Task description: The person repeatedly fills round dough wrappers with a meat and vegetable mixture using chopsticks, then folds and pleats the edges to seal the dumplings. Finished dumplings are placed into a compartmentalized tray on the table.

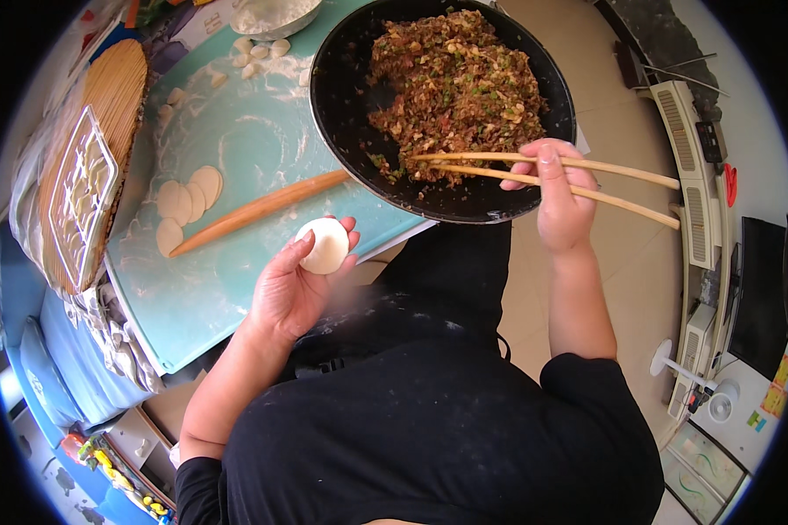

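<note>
The right hand (559, 188), over the near right rim of the black pan (346, 96), grips chopsticks (477, 157) — long axis running leftward, tips at the filling (460, 83) inside. The left hand (287, 289), farther off, holds a dough wrapper (328, 248) outside the pan — toward its near left.

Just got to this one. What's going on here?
A person is working with dough and a chopped mixture. The left hand holds a flat dough round with nothing visible on top. The right hand holds two chopsticks, their tips at the near-left edge of the chopped mixture in a black pan. A rolling pin and more dough rounds lie on the floury green mat.
</note>
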Demonstrator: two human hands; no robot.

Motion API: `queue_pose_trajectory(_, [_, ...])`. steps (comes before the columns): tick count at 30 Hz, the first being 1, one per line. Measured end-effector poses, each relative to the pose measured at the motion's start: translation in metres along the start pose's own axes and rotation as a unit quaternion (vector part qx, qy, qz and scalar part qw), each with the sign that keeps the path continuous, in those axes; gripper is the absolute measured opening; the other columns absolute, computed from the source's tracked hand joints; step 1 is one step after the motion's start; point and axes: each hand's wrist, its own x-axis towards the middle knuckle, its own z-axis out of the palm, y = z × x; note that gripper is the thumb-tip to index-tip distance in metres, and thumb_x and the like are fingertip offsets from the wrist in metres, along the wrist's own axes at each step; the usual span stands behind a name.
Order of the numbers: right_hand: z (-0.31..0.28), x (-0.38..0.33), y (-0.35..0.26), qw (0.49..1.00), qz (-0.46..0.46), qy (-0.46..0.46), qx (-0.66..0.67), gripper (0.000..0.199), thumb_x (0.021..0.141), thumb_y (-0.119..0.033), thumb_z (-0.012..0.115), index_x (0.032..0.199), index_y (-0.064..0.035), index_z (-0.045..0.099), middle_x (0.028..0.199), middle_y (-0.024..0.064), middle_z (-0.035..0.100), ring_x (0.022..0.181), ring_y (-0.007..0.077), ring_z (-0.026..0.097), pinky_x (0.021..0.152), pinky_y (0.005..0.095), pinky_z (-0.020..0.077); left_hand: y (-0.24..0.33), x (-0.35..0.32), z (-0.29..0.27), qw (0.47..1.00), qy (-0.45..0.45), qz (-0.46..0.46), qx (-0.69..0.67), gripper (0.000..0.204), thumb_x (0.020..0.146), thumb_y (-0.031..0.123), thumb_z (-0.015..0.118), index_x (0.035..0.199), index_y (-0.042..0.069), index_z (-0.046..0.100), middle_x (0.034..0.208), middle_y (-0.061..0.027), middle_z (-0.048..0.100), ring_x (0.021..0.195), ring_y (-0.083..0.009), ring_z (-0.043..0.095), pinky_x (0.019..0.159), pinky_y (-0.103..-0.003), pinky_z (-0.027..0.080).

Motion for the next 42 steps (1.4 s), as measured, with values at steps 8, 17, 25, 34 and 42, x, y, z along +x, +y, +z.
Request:
queue_pose_trajectory(8, [-0.003,0.017,0.017,0.996,-0.031,-0.089,0.0,0.021,0.092,-0.013,0.046,0.088,0.0048,0.056,0.082,0.0083,0.056,0.071,0.013,0.056,0.065,0.0251,0.0504,-0.001,0.003,0.009,0.999,-0.014,-0.041,0.02,0.033,0.089,0.017,0.049,0.116,-0.002,0.044,0.119,-0.0192,0.05,0.107,-0.0293,0.053,0.086,-0.038,0.05])
queue_pose_trajectory(17, [-0.027,0.007,0.005,0.993,0.015,-0.117,-0.003,0.02,0.093,-0.013,0.043,0.093,0.0031,0.055,0.081,0.0108,0.055,0.068,0.0179,0.059,0.064,0.0291,0.0512,-0.004,0.004,0.01,0.998,-0.024,-0.062,0.02,0.034,0.09,0.02,0.048,0.115,-0.002,0.044,0.118,-0.0204,0.05,0.106,-0.0292,0.053,0.087,-0.038,0.048])
queue_pose_trajectory(25, [-0.029,-0.009,-0.012,0.993,0.064,-0.046,0.093,0.027,0.093,-0.018,0.043,0.093,0.0054,0.056,0.075,0.0125,0.057,0.061,0.0196,0.06,0.058,0.0295,0.0527,-0.017,0.014,0.022,0.996,-0.056,-0.055,0.047,0.035,0.092,0.02,0.041,0.118,-0.003,0.041,0.12,-0.0227,0.048,0.108,-0.0322,0.052,0.091,-0.04,0.047])
queue_pose_trajectory(34, [0.017,-0.059,-0.046,0.997,-0.057,0.012,0.043,0.026,0.091,-0.016,0.04,0.091,0.0056,0.054,0.072,0.0141,0.058,0.058,0.0235,0.059,0.059,0.0312,0.0511,-0.027,0.016,0.048,0.994,-0.11,-0.018,0.002,0.049,0.097,0.032,0.019,0.126,-0.005,0.033,0.127,-0.0194,0.042,0.114,-0.0334,0.046,0.098,-0.04,0.041])
queue_pose_trajectory(42, [0.032,-0.076,-0.054,0.885,-0.377,-0.191,-0.195,0.021,0.084,-0.022,0.059,0.087,-0.001,0.059,0.073,0.0115,0.058,0.061,0.0256,0.061,0.055,0.0327,0.0533,-0.026,0.007,0.045,0.996,-0.083,0.015,-0.025,0.05,0.097,0.032,0.016,0.124,-0.006,0.034,0.122,-0.023,0.045,0.113,-0.0334,0.047,0.098,-0.041,0.04])
